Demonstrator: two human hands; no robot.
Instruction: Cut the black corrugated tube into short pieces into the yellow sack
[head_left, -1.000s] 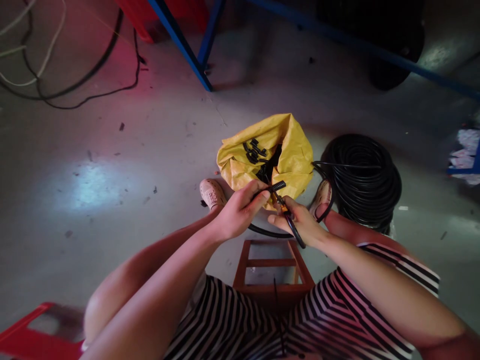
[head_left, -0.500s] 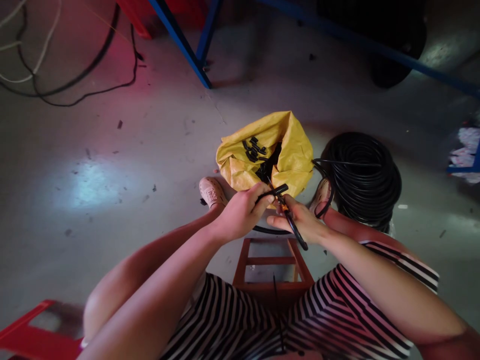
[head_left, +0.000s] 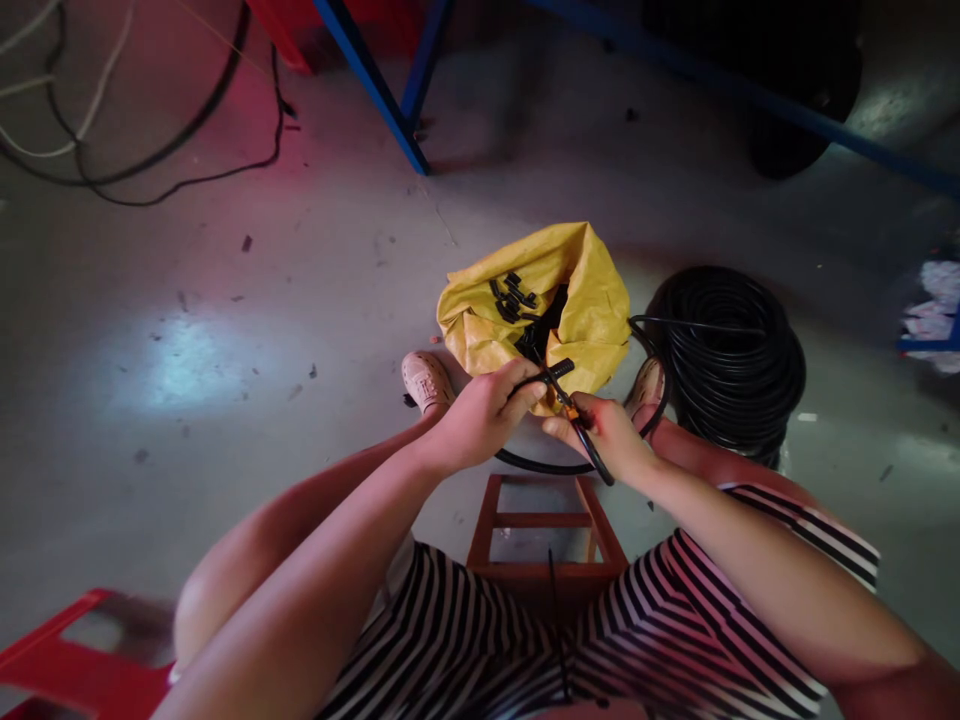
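My left hand (head_left: 491, 412) is closed around a black hose (head_left: 561, 369), and a short end of it sticks out to the right of my fingers. My right hand (head_left: 609, 432) grips a pair of cutters (head_left: 580, 425) with black handles and an orange part near the pivot. The blades lie across the hose just beside my left fingertips; whether they bite into it I cannot tell. Below both hands is an open yellow sack (head_left: 596, 290), with several short black pieces (head_left: 514, 298) lying on its folded side and more in its dark mouth.
A big coil of black hose (head_left: 731, 365) stands on the floor by my right foot, and a loop runs from it below my hands. A wooden stool frame (head_left: 541, 521) is between my knees. Farther off are a blue metal frame (head_left: 373, 88) and loose cables (head_left: 180, 188).
The cutters and my right hand have shifted slightly up, and the blades now cross the hose closer to my left fingers. The view has drifted a little.
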